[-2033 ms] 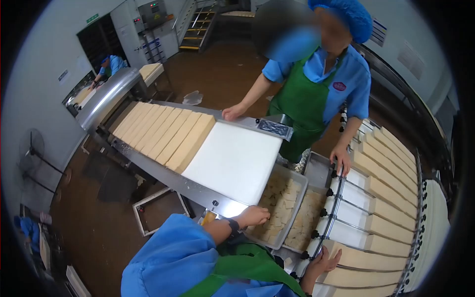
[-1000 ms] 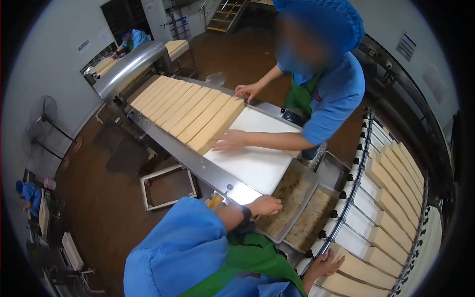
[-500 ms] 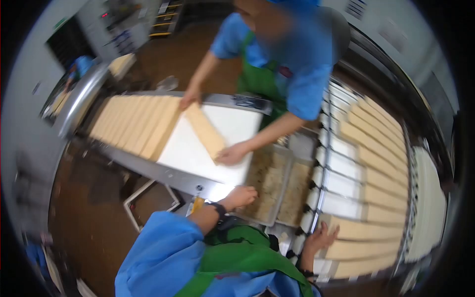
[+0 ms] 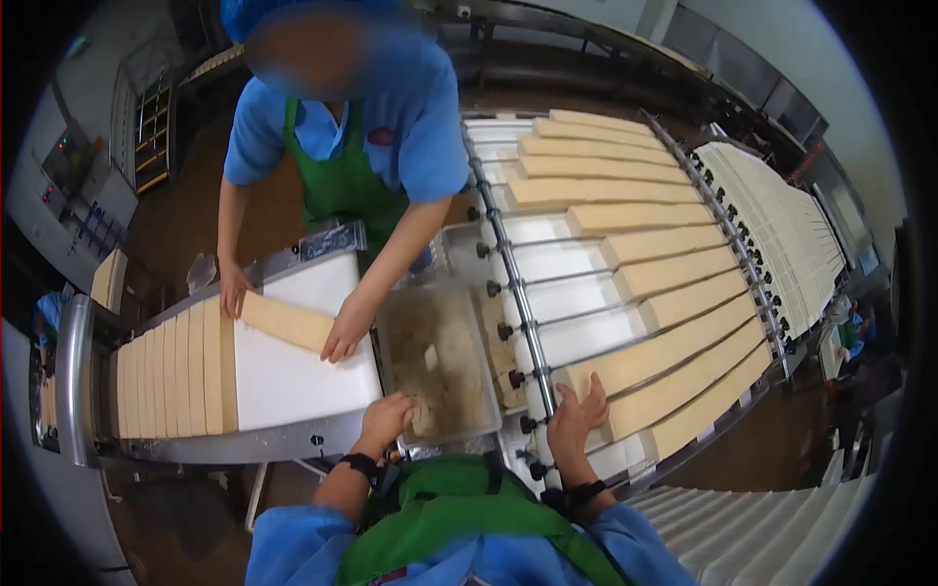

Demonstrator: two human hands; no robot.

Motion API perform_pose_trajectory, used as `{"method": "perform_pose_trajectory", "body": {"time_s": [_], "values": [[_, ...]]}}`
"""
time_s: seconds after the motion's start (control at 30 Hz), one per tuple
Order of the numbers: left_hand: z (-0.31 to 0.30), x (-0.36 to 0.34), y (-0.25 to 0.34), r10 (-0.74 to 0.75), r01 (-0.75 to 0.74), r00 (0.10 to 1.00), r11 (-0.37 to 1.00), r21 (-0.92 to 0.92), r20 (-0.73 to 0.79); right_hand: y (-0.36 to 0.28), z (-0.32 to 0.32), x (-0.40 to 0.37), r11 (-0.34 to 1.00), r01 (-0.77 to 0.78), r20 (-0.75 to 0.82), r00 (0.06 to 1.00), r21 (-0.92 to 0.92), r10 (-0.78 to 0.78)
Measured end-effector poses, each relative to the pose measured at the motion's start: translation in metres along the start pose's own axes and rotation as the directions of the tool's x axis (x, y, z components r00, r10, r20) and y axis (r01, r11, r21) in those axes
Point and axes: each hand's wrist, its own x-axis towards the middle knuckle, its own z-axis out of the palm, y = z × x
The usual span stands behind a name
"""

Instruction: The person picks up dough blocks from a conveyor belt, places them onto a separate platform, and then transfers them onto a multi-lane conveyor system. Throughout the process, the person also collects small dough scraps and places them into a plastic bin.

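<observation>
My left hand [image 4: 388, 420] is over the near left edge of a clear bin [image 4: 440, 361], its fingers curled in; I see nothing in them. At the near end of the right-hand conveyor [image 4: 567, 337], my right hand [image 4: 578, 415] has its fingers spread. They touch the end of a long pale-yellow slab [image 4: 664, 347] that looks like dough. More such slabs lie side by side beyond it. Across from me, a co-worker's two hands [image 4: 344, 332] hold another slab [image 4: 285, 320] at both ends over the left conveyor [image 4: 303, 376].
A row of upright slabs [image 4: 171, 376] fills the far part of the left conveyor. A metal rail [image 4: 513, 273] with black knobs runs along the right conveyor's edge. Scraps and cloudy residue lie in the bin between the belts. A white ribbed belt [image 4: 772, 225] stands farther right.
My view has swung to the right. The co-worker still holds a slab, now lying at a shallower slant. My right hand remains at the slab ends, my left by the bin.
</observation>
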Motion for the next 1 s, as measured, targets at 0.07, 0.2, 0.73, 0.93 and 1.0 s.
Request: {"method": "perform_pose_trajectory", "body": {"time_s": [0.07,0.2,0.73,0.93,1.0], "values": [[0.007,-0.001,-0.006,-0.042,0.041,0.999,0.999,0.021,0.030,0.000,0.002,0.008,1.000,0.012,0.007,1.000,-0.010,-0.012],[0.008,-0.003,-0.006,-0.003,0.003,1.000,1.000,-0.017,-0.024,0.003,0.004,0.001,0.998,0.052,0.013,0.999,-0.029,-0.052],[-0.002,0.001,0.003,-0.001,0.001,1.000,1.000,0.017,-0.023,0.007,0.009,0.004,0.994,0.109,-0.084,0.990,-0.029,-0.111],[-0.001,0.002,0.002,0.005,-0.005,1.000,1.000,0.001,-0.008,0.005,0.007,0.003,0.995,0.095,-0.071,0.993,-0.025,-0.097],[0.000,0.002,0.001,-0.013,0.013,1.000,1.000,0.003,-0.006,0.004,0.008,0.006,0.995,0.095,-0.075,0.992,-0.022,-0.097]]}}
